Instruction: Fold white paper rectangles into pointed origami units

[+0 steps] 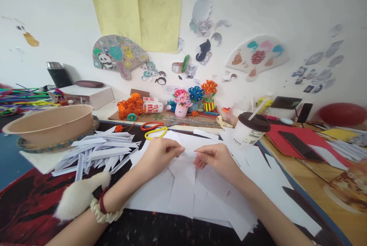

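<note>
White paper strip [187,153], thin, flat, matte, pinched between both my hands at the centre of the worktop [149,227], just above a loose layer of white sheets [183,192] with straight cut edges.

My left hand [160,153]: fingers curled almost closed, thumb and fingertips clamped on the strip's left end. Fluffy white cuff [78,196] plus a dark red and cream bead bracelet [104,206] at that wrist.

My right hand [215,158]: also nearly closed, fingertips gripping the right end, knuckles up.

Left of the hands: pile of folded white paper pieces [97,152], long pointed shapes, fanned out. Beyond that a wide tan bowl [51,123], smooth, matte, on a woven mat.

Behind the hands: yellow loop [155,133] and red loop [151,125], then fuzzy pipe-cleaner flowers [130,106], orange, pink, blue. White tube [153,106] lying on its side, red characters on it, not legible to me.

Right: white paper cup [250,127] with dark brown lid and straw; label print too small to read. Red sheet [304,139] with a dark phone [301,145] on it.
</note>
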Tool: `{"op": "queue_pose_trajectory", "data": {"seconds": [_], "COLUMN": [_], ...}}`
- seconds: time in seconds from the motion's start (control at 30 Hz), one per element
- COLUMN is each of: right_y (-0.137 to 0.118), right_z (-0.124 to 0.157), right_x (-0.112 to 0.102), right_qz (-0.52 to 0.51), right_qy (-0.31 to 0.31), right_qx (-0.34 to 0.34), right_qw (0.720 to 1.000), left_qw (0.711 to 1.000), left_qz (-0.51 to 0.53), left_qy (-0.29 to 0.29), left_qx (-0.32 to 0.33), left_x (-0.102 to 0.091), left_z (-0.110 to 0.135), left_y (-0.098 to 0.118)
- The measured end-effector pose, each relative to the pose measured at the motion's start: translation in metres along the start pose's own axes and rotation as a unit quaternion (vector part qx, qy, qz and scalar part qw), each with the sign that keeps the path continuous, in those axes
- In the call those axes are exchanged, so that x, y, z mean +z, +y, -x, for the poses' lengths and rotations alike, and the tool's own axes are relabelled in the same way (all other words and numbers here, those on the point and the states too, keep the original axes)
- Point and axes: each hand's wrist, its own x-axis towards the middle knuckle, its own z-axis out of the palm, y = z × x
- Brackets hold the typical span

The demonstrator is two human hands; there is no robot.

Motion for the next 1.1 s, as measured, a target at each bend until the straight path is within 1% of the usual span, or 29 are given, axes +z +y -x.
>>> {"op": "queue_pose_trajectory", "data": {"seconds": [0.1,0.3,0.37,0.47,0.6,0.77,0.87,1.1], "right_y": [0.000,-0.003,-0.003,-0.005,-0.006,-0.007,-0.007,-0.007], "right_z": [0.001,0.003,0.004,0.004,0.004,0.004,0.005,0.004], "right_x": [-0.001,0.003,0.004,0.002,-0.002,-0.006,-0.006,-0.005], "right_qz": [0.006,-0.017,-0.020,-0.016,-0.007,0.002,-0.002,0.006], "right_qy": [0.004,-0.027,-0.020,0.005,0.035,0.067,0.070,0.074], "right_qx": [0.003,-0.006,0.001,0.004,-0.007,-0.005,-0.002,-0.008], "right_qw": [1.000,0.999,1.000,1.000,0.999,0.998,0.998,0.997], "left_qw": [0.999,0.999,0.998,0.997,0.997,0.998,0.997,0.996], "left_qz": [-0.024,0.017,0.026,0.039,0.060,0.056,0.053,0.049], "left_qy": [0.018,0.007,0.014,0.028,0.026,0.042,0.046,0.067], "left_qx": [0.030,0.049,0.051,0.054,0.036,0.003,-0.012,-0.013], "left_x": [0.000,0.007,0.008,0.006,0.004,-0.001,-0.003,-0.001], "left_z": [0.000,0.003,0.004,0.004,0.002,0.000,0.000,0.000], "left_y": [0.000,0.007,0.009,0.008,0.007,0.005,0.004,0.003]}}
